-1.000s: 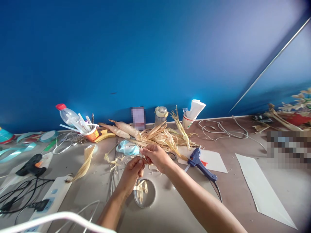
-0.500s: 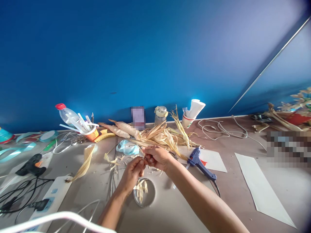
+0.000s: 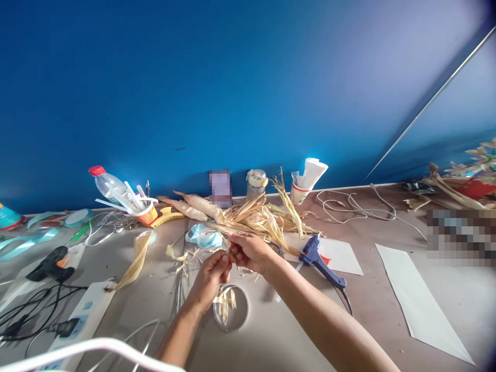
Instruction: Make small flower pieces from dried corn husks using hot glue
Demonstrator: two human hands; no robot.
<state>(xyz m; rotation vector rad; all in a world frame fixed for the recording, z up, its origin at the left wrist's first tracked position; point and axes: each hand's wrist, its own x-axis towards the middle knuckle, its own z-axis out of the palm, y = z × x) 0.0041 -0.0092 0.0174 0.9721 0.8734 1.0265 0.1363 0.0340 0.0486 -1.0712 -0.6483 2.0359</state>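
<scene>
My left hand (image 3: 216,268) and my right hand (image 3: 250,252) meet fingertip to fingertip over the middle of the table. Both are closed in a pinch, and the small thing between them is too hidden to name. Just below them sits a round clear dish (image 3: 246,316) with pale strips of corn husk (image 3: 225,305) in it. Beyond my fingers lies a heap of dried corn husks (image 3: 267,222). A roll of light blue ribbon (image 3: 203,236) is to the left of my fingertips. Thin wires (image 3: 179,292) run beside my left wrist.
A blue glue gun (image 3: 320,262) rests right of my right forearm, partly on white paper (image 3: 344,256). Along the wall stand a cup of strips (image 3: 147,214), a jar (image 3: 256,185) and a paper cup (image 3: 300,194). A power strip (image 3: 83,315) and black cables (image 3: 34,305) lie left.
Both hands stay together in nearly the same place, with only a slight shift of the fingers. The other things have not visibly moved.
</scene>
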